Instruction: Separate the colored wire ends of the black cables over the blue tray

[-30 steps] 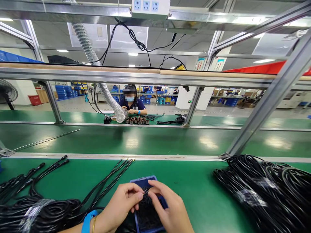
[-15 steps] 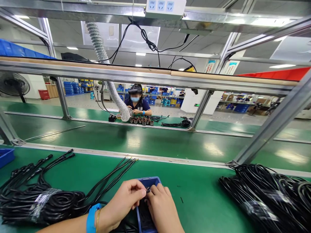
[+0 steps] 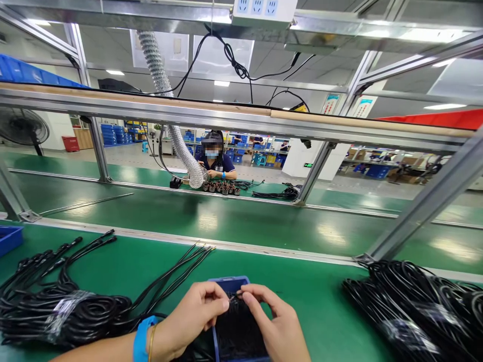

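Note:
My left hand point(image 3: 199, 306) is closed in a pinch above the near end of a blue bin point(image 3: 229, 279). Thin dark, wire-like tips poke out past its thumb; the rest of what it grips is hidden. Facing it, my right hand point(image 3: 277, 317) pinches a small black piece point(image 3: 239, 294) between thumb and forefinger. The two pinches almost meet over the bin. Many small black pieces point(image 3: 241, 332) fill the bin. Beside my left forearm lies a taped bundle of black cables point(image 3: 94, 309), several of their stripped ends pointing away from me.
Another taped coil of black cables point(image 3: 411, 306) lies at the right. A blue tray point(image 3: 10, 241) sits at the left edge. Metal frame posts point(image 3: 415, 201) and a crossbar point(image 3: 226, 113) stand ahead. Across the bench a person point(image 3: 215, 158) works beside a silver duct point(image 3: 184, 156).
My right hand has come away from the left fingers to the right and turned, now showing a small black piece in its pinch. The left hand stays nearly in place.

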A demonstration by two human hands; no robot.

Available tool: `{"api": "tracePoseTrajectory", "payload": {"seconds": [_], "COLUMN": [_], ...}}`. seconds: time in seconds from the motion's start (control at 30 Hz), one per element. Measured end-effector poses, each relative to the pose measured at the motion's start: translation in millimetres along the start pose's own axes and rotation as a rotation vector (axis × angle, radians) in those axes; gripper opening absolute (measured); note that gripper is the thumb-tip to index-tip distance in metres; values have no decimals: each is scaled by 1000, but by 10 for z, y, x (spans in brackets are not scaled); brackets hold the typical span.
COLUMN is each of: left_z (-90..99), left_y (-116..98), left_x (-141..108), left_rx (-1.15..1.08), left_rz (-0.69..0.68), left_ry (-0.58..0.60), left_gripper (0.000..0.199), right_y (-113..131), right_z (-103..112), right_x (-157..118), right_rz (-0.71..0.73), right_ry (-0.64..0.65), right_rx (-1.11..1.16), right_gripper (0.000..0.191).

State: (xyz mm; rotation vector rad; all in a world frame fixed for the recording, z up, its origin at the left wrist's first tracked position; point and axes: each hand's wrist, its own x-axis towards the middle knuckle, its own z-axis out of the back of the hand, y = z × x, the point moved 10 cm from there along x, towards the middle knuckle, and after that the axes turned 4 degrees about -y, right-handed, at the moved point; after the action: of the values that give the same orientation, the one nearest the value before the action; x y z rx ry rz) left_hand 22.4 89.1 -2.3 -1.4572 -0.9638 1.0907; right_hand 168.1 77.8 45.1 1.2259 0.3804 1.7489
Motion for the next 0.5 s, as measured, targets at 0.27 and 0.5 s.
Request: {"api": "tracePoseTrajectory", "payload": {"seconds": [0.27, 0.5], "left_z": [1, 1], "left_y": [13, 14], "left_x": [-3, -8], "left_rx": [7, 11], "left_rz": [-2, 11], "left_ry": [5, 1], "left_gripper": [32, 33], "right_y": [117, 119], "right_z": [20, 26], "right_x": [3, 0], "right_rz": [-4, 14], "right_ry": [-27, -17], "right_rx": [130, 101], "right_gripper": [17, 14]}}
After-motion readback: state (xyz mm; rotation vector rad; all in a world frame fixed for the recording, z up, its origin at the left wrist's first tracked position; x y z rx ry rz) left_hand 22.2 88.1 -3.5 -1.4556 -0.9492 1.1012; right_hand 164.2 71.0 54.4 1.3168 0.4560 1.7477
